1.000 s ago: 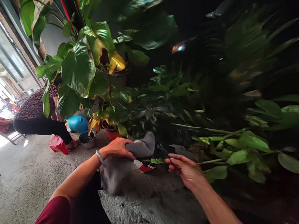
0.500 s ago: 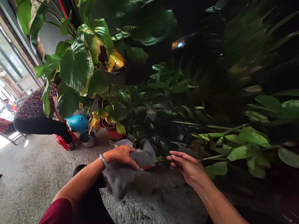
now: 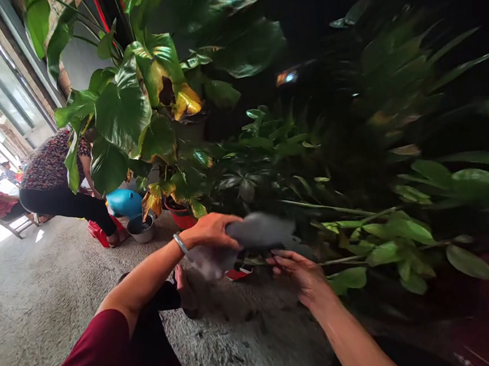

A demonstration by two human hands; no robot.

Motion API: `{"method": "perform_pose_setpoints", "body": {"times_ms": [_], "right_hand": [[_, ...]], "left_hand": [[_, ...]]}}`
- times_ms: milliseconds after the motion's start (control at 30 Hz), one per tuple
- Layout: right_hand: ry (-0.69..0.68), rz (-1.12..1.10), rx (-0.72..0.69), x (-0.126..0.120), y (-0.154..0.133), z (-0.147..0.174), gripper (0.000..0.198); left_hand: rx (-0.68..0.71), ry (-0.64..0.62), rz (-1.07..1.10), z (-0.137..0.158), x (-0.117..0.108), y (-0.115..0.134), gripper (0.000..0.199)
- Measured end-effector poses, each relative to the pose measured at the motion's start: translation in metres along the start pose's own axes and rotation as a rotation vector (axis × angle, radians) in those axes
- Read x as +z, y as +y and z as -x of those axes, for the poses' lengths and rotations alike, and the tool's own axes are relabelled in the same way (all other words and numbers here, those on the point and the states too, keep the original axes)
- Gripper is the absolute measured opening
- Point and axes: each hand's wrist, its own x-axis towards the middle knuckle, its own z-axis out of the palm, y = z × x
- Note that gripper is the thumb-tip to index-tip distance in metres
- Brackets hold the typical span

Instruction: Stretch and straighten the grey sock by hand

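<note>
My left hand grips a grey cloth and holds it out over a low leafy branch of a potted plant. My right hand sits just under the cloth's far end, fingers curled around the thin stem of that branch. The cloth is blurred. A silver bangle is on my left wrist. My dark red sleeve shows at the bottom left.
Large-leaved potted plants fill the middle and right. A red pot, a metal bowl and a blue container stand on the concrete floor. A person in a patterned top crouches at left; another sits beyond.
My left hand has swung the grey cloth up and to the right, over the branch and my right hand. My right hand has stayed on the stem.
</note>
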Motion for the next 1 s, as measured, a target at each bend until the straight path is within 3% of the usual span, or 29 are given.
{"method": "perform_pose_setpoints", "body": {"times_ms": [67,100,200,267,333,400,533,567,633,733,833,933,1000], "right_hand": [[-0.002,0.011,0.009,-0.003,0.0,0.0,0.025],[0.0,0.016,0.009,-0.004,-0.001,0.0,0.026],[0.006,0.016,-0.003,-0.004,-0.001,-0.001,0.028],[0.011,0.012,-0.009,-0.002,-0.002,-0.001,0.029],[0.011,0.011,-0.01,0.0,-0.002,-0.001,0.03],[0.015,0.007,-0.004,0.002,-0.004,0.001,0.031],[0.005,0.0,0.015,0.0,-0.005,0.004,0.028],[0.0,0.007,0.018,0.0,-0.005,0.004,0.027],[-0.002,0.032,0.018,-0.002,-0.003,0.003,0.026],[0.006,0.076,0.01,-0.003,-0.002,0.0,0.024],[0.042,0.162,-0.056,-0.003,-0.009,0.007,0.029],[-0.005,0.3,-0.192,0.008,-0.022,0.034,0.053],[-0.131,0.388,-0.321,0.025,-0.026,0.061,0.072]], "left_hand": [[0.045,-0.081,0.075,0.007,-0.003,0.002,0.053],[0.071,-0.035,0.139,0.007,-0.009,0.005,0.052],[0.159,0.29,0.279,-0.009,-0.031,0.02,0.052],[0.201,0.483,0.242,-0.028,-0.037,0.028,0.054],[0.185,0.536,0.124,-0.042,-0.031,0.027,0.059],[0.119,0.376,-0.011,-0.044,-0.017,0.019,0.063],[0.031,-0.224,-0.111,-0.015,0.008,-0.006,0.063],[0.022,-0.299,-0.079,-0.005,0.011,-0.011,0.062],[-0.01,-0.323,0.051,0.014,0.012,-0.016,0.062],[-0.068,-0.191,0.315,0.032,0.012,-0.02,0.058],[-0.138,0.071,0.5,0.04,0.019,-0.024,0.056],[-0.209,0.378,0.594,0.046,0.03,-0.023,0.065],[-0.247,0.48,0.698,0.051,0.038,-0.015,0.069]]}}
